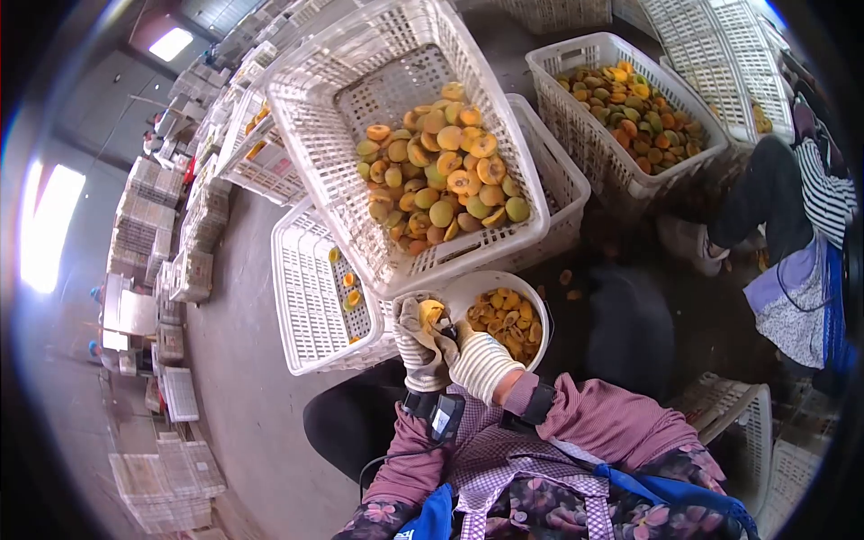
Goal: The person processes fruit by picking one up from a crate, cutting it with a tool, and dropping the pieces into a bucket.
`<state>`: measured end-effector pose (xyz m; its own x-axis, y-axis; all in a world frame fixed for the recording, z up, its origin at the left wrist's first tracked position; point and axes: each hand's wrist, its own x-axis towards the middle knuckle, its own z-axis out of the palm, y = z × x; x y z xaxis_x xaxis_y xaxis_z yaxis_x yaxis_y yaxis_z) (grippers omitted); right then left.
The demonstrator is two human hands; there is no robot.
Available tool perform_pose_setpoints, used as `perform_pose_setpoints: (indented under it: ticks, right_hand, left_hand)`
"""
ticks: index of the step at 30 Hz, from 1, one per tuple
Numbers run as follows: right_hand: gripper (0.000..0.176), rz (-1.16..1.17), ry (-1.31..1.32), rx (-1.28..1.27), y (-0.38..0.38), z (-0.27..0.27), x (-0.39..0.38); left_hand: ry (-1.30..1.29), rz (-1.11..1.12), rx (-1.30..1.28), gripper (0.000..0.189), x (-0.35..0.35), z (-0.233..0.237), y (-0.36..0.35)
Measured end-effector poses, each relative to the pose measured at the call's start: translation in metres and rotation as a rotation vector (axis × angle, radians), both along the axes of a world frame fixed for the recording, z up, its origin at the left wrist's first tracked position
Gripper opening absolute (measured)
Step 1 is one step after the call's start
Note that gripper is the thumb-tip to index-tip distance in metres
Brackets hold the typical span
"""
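Observation:
My left hand (pixel 419 335), in a striped, stained glove, is closed around a yellow-orange fruit piece (pixel 432 311). Right beside it, my right hand (pixel 477 360), also gloved, is closed on a small dark tool (pixel 449 331) whose tip is at the fruit. Both hands are above my lap, at the left edge of a white bucket (pixel 544 315) holding many cut fruit pieces (pixel 506 324). Just beyond the hands, a large white crate (pixel 432 270) is tilted towards me, with a heap of orange and green fruit (pixel 441 171) in its nearer part.
A lower white crate (pixel 301 306) at the left holds a few fruit pieces. Another crate (pixel 630 175) full of fruit stands at the upper right. A person (pixel 774 198) sits at the right. Stacked crates (pixel 144 216) line the left side.

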<state>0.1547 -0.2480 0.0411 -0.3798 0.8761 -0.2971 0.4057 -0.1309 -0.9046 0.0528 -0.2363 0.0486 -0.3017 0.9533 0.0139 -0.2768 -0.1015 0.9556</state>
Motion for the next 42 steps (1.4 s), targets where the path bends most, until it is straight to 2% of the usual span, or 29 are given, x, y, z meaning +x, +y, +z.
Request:
perform_pose_setpoints:
  ticks: [2, 3, 4, 6, 7, 8, 10, 11, 12, 15, 16, 17, 18, 20, 23, 24, 26, 27, 29, 30, 31, 32, 34, 35, 36, 38, 39, 40, 42]
  right_hand:
    - [0.028, 0.11, 0.044, -0.004, 0.001, -0.012, -0.004]
    - [0.028, 0.049, 0.203, -0.223, 0.0, -0.011, -0.004]
    - [0.028, 0.037, 0.206, -0.225, -0.002, -0.009, -0.002]
    - [0.044, 0.018, 0.169, -0.053, -0.006, -0.004, 0.001]
    - [0.043, 0.008, 0.138, -0.039, -0.011, -0.001, 0.0]
    - [0.043, 0.024, 0.14, -0.04, -0.016, -0.004, -0.003]
    - [0.043, -0.018, 0.382, -0.068, -0.025, -0.016, -0.01]
    - [0.043, 0.074, 0.383, -0.329, -0.023, -0.019, -0.01]
    - [0.043, 0.137, 0.328, -0.756, -0.011, 0.039, 0.015]
    - [0.038, 0.166, 0.439, -0.781, -0.013, 0.024, 0.016]
    - [0.036, 0.185, 0.57, -0.934, -0.012, 0.029, 0.02]
    - [0.034, 0.204, 0.699, -1.085, -0.011, 0.037, 0.025]
    - [0.032, 0.158, 0.821, -1.067, -0.017, 0.046, 0.026]
    - [0.034, 0.052, 0.947, -1.18, -0.02, 0.028, 0.024]
    - [0.034, -0.166, 0.866, -1.189, -0.014, 0.028, 0.026]
    - [0.033, -0.266, 0.828, -1.198, -0.012, 0.031, 0.025]
    - [0.031, -0.328, 0.793, -1.207, -0.007, 0.035, 0.028]
    - [0.031, -0.347, 0.744, -1.172, -0.004, 0.044, 0.03]
    - [0.031, -0.432, 0.835, -1.138, -0.001, 0.028, 0.025]
    - [0.031, -0.511, 0.926, -1.108, -0.001, 0.021, 0.023]
    - [0.032, -0.565, 0.909, -1.073, -0.001, 0.019, 0.023]
    - [0.032, -0.57, 0.907, -1.078, -0.001, 0.019, 0.022]
    - [0.033, -0.623, 0.895, -1.026, 0.002, 0.022, 0.022]
    - [0.028, -0.569, 0.948, -1.055, 0.001, 0.007, 0.023]
    - [0.028, -0.568, 0.946, -1.052, 0.003, 0.002, 0.021]
    - [0.025, -0.661, 0.757, -0.581, 0.002, -0.004, 0.014]
    - [0.028, -0.611, 0.748, -0.569, 0.006, -0.006, 0.018]
    - [0.026, -0.614, 0.715, -0.412, 0.01, -0.015, 0.015]
    - [0.027, -0.562, 0.653, -0.203, 0.015, -0.001, 0.017]
  left_hand:
    - [-0.1, 0.051, -0.075, 0.023, 0.003, 0.003, -0.002]
    - [-0.097, 0.035, -0.074, 0.023, 0.004, 0.002, -0.001]
    - [-0.058, 0.027, -0.043, 0.023, 0.005, 0.002, -0.001]
    - [0.015, 0.03, 0.027, 0.023, 0.005, -0.001, -0.003]
    - [0.173, -0.041, 0.018, 0.025, -0.002, 0.0, -0.001]
    - [0.175, -0.025, 0.017, 0.025, -0.011, -0.003, -0.003]
    - [0.004, -0.077, -0.132, 0.025, -0.032, -0.026, -0.009]
    - [0.074, -0.071, -0.1, 0.025, -0.051, -0.061, -0.009]
    - [0.081, -0.382, 0.007, 0.034, -0.067, -0.064, -0.015]
    - [0.013, -0.211, -0.118, 0.029, -0.052, -0.045, -0.011]
    - [-0.005, -0.106, -0.232, 0.028, -0.046, -0.023, -0.006]
    - [0.173, -0.162, 0.022, 0.03, -0.036, 0.008, 0.001]
    - [-0.79, 0.058, -0.039, 0.037, -0.042, 0.017, 0.01]
    - [-0.913, 0.146, 0.065, 0.041, -0.057, 0.031, 0.032]
    - [-1.267, 0.411, 0.34, 0.051, -0.067, 0.045, 0.077]
    - [-1.271, 0.403, 0.335, 0.051, -0.064, 0.044, 0.093]
    - [-1.154, 0.206, 0.254, 0.046, -0.057, 0.035, 0.128]
    - [-1.159, 0.202, 0.248, 0.046, -0.051, 0.026, 0.145]
    - [0.025, -0.215, -0.154, 0.033, -0.041, -0.006, 0.184]
    - [0.323, -0.389, -0.082, 0.031, -0.077, -0.081, 0.222]
    - [1.324, -0.447, -0.085, 0.035, -0.047, -0.036, 0.222]
    - [1.32, -0.453, -0.09, 0.035, -0.036, -0.04, 0.222]
    - [1.689, -0.423, -0.273, 0.038, -0.023, -0.047, 0.222]
    - [1.686, -0.419, -0.273, 0.038, -0.024, -0.048, 0.222]
    - [1.566, -0.476, -0.301, 0.038, -0.026, -0.051, 0.22]
    - [1.444, -0.525, -0.336, 0.038, -0.037, -0.058, 0.202]
    - [1.164, -0.508, -0.148, 0.04, -0.043, -0.056, 0.179]
    - [0.881, -0.482, 0.028, 0.042, -0.048, -0.053, 0.156]
    - [0.956, -0.394, 0.056, 0.037, -0.008, 0.007, 0.1]
